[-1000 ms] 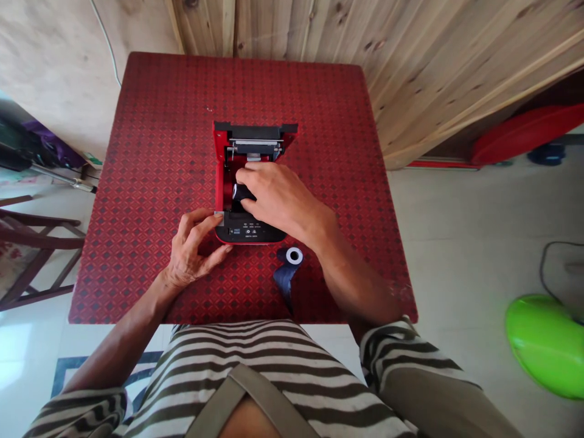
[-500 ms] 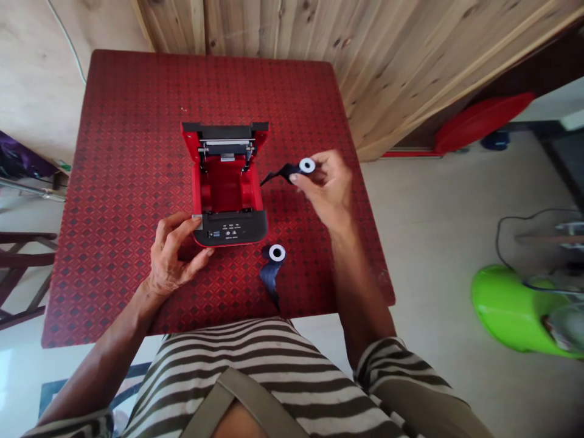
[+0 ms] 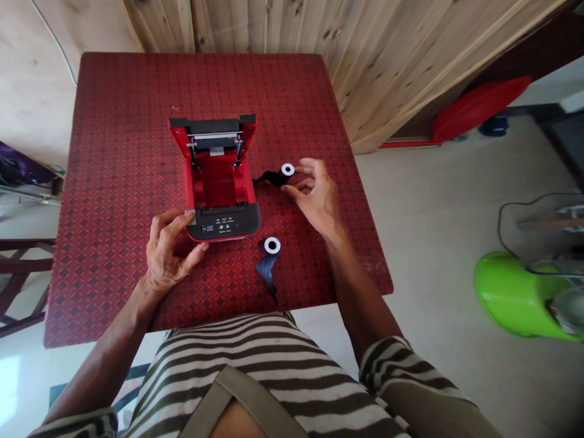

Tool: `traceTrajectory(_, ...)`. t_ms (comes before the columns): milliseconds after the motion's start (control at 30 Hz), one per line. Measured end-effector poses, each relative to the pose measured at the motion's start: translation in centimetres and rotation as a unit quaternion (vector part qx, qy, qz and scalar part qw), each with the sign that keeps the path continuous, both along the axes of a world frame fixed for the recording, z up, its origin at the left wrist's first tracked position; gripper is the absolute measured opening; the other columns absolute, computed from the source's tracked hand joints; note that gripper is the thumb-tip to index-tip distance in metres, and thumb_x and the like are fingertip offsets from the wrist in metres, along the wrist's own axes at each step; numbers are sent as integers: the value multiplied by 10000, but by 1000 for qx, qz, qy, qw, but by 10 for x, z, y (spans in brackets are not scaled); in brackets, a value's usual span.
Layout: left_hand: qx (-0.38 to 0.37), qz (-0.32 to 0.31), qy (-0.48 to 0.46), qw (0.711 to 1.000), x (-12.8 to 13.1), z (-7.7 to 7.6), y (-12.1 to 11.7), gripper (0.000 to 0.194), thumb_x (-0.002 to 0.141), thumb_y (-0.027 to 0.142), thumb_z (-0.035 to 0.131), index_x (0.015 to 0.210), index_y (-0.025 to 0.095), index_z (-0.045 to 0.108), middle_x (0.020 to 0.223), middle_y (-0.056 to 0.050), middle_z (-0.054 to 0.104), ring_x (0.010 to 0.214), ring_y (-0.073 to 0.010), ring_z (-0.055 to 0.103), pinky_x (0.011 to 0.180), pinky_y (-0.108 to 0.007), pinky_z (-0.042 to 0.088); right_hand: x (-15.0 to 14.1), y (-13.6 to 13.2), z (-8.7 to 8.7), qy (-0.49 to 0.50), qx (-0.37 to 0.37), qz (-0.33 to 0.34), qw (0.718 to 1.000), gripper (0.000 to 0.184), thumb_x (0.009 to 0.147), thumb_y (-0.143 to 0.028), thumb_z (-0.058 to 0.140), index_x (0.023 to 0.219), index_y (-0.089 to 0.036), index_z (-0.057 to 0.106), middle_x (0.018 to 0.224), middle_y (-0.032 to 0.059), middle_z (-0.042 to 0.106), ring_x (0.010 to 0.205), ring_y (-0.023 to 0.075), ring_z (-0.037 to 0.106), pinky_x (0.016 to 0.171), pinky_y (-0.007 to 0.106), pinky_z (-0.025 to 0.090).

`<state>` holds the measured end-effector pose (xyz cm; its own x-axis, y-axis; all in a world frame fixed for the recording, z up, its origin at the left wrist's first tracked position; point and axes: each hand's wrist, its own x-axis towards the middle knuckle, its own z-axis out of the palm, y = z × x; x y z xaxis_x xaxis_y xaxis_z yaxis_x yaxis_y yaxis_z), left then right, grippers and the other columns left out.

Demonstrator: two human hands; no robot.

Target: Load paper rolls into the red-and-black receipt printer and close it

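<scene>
A red and black label printer stands on the table with its lid raised, showing a bare red bay. My left hand grips its front left corner, fingers on the top and thumb at the front edge. Right of the printer, a dark roll with a white end sits on the table, its loose strip trailing toward the printer. My right hand is beside this roll, thumb and fingers apart. Nearer to me lies a second dark roll, with a strip unwound toward the table's front edge.
The table has a red patterned top and meets a wooden plank wall at the back. On the floor to the right is a green tub with a cable above it. A dark wooden stool stands at the left.
My right hand has set the dark roll down on the table, closer to the printer, and its fingers have loosened from it. My left hand keeps its grip on the printer.
</scene>
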<state>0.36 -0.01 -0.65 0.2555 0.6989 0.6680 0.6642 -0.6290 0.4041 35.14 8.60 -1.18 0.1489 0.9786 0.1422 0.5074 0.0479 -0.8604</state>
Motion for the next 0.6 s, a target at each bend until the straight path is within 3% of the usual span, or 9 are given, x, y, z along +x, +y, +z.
traceTrajectory(100,-8,2,7,1000,-1,-1,0,656,964,460,796,1535,258,545,1303,-140,699,1171,-277,714,937,-425,663,17,-38,28,-15,-11,24,1000,332,853,-322,821,1161,-260,714,1147,63,811,818,191,732,777,378,611)
traceTrajectory(167,-9,0,6,1000,-2,-2,0,672,956,482,803,1535,256,548,1305,-142,698,1177,-283,711,942,-431,660,22,-68,43,-3,-71,100,992,194,879,-357,836,1041,-260,789,993,32,820,834,199,743,801,378,615)
traceTrajectory(233,-7,-3,1,1000,-2,-2,0,692,947,505,813,1535,249,554,1298,-143,699,1180,-285,708,954,-435,657,18,-93,49,17,-128,168,977,267,868,-355,869,1122,-282,829,1015,23,827,834,195,745,769,362,610)
traceTrajectory(300,-8,-3,1,1000,-3,-3,1,706,943,521,816,1540,251,553,1297,-140,699,1186,-284,706,968,-438,655,6,-110,44,33,-146,192,970,428,861,-298,869,1283,-314,803,1159,26,827,846,185,740,770,358,612)
traceTrajectory(367,-8,-1,1,1000,-3,-3,1,712,941,530,818,1541,256,552,1298,-135,699,1179,-279,707,978,-441,655,-8,-117,32,40,-133,190,972,472,873,-228,823,1334,-322,782,1250,28,815,890,185,743,837,374,616)
traceTrajectory(467,-4,-1,-2,1000,-2,-3,0,689,946,513,815,1530,254,555,1299,-135,701,1172,-274,710,976,-437,655,-23,-117,17,45,-102,182,977,348,898,-208,783,1232,-297,815,1182,27,832,979,214,759,943,411,599)
traceTrajectory(533,-7,1,-1,1000,-1,-2,0,665,955,495,804,1524,261,550,1300,-132,706,1179,-277,711,953,-429,659,-23,-116,20,56,-87,186,977,275,907,-236,808,1177,-285,821,1133,28,836,1028,231,767,973,421,594)
traceTrajectory(600,-9,2,1,1000,0,-2,-1,648,965,490,791,1522,270,542,1296,-124,712,1178,-277,714,933,-423,662,-19,-112,39,63,-65,204,975,278,922,-269,826,1199,-291,806,1142,27,827,1051,236,770,981,420,600)
